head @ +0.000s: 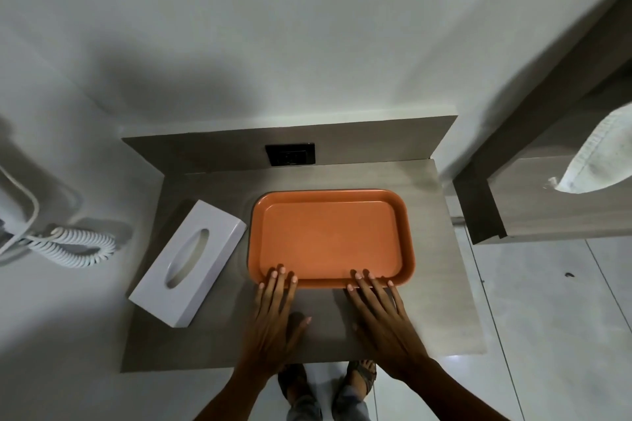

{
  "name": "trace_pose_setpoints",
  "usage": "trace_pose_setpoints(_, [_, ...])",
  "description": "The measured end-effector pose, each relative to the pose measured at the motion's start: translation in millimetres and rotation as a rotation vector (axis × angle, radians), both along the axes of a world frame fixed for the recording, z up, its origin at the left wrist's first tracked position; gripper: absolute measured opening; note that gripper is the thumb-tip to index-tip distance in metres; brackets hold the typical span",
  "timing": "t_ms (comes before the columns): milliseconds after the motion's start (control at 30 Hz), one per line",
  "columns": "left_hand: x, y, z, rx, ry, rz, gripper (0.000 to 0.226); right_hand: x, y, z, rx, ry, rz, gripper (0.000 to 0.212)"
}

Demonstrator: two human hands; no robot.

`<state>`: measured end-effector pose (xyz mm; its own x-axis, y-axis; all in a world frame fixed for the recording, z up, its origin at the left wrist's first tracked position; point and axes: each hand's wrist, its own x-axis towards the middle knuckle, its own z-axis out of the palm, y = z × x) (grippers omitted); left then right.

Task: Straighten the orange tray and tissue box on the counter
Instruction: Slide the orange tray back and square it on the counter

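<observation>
An empty orange tray [330, 236] lies flat on the grey counter [441, 284], roughly square to its edges. My left hand [275, 314] and my right hand [379, 314] lie flat with fingers spread, their fingertips touching the tray's near rim. Neither hand grips anything. A white tissue box [188, 267] lies to the left of the tray, turned at an angle, with one corner close to the tray's left edge.
A black wall socket [290, 154] sits in the back panel behind the tray. A white coiled cord [82, 246] hangs at the left. A wooden shelf [533, 202] with a white towel [598, 154] stands to the right. My sandalled feet show below the counter edge.
</observation>
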<state>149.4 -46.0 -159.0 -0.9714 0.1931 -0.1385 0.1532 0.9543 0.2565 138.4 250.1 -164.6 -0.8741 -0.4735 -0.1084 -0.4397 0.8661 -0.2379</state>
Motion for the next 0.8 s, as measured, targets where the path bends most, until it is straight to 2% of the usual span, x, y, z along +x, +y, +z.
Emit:
trace_pose_setpoints(367, [-44,-4,8,-0.017,0.006,-0.029,0.09,-39,-9,0,0.054,-0.177,-0.048,0.077])
trace_pose_setpoints(800, [-85,-6,10,0.004,0.02,-0.023,0.09,-86,-11,3,0.092,-0.155,-0.019,0.078])
